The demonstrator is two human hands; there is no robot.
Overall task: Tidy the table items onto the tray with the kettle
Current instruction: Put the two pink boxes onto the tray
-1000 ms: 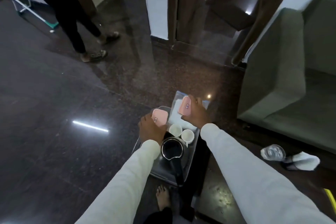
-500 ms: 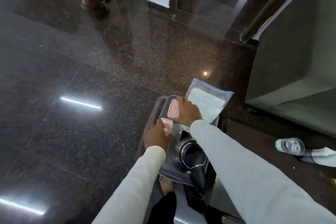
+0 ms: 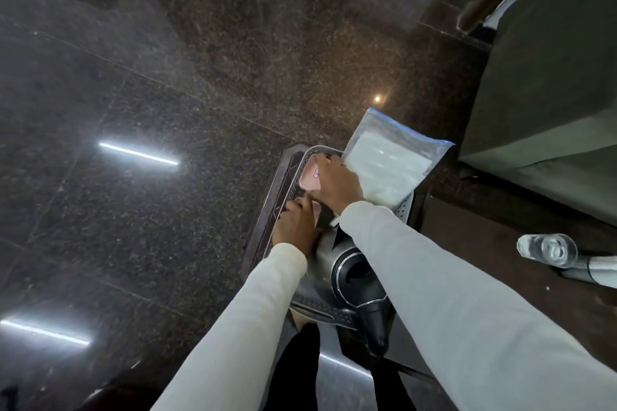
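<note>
- The right hand [image 3: 337,185] is closed over a pink packet [image 3: 310,175] at the tray's [image 3: 405,207] far left corner, just above frame centre.
- The left hand [image 3: 297,225] pinches a second pink packet [image 3: 315,210] directly below it; the two hands nearly touch.
- The kettle [image 3: 354,272] sits lower on the tray, towards the person.
- The bagged white cloth [image 3: 389,167] overhangs the tray's right edge.

Perforated metal tray [image 3: 402,210]; glossy speckled stone floor [image 3: 200,77].

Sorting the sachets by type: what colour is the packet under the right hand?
Pink, with a small printed label; the packet shows in the head view.
</note>
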